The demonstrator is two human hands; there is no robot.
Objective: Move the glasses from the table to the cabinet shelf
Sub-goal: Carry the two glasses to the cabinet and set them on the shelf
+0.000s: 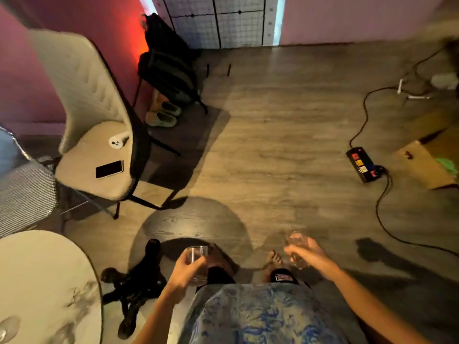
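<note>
Here the left hand (185, 270) wraps around a clear, straight-walled tumbler (196, 259), held upright above the wood-grain plank floor (273, 145). The right hand (306, 254) clasps a second glass (296, 247), blurred and tilted, also over the floor. The round pale table (44, 281), mottled like stone, curves along the lower left corner. A padded beige chair (94, 135) with black legs carries a dark flat phone (109, 169) near its seat's front edge.

Power strip (364, 168) on wooden floor (273, 145)
</note>
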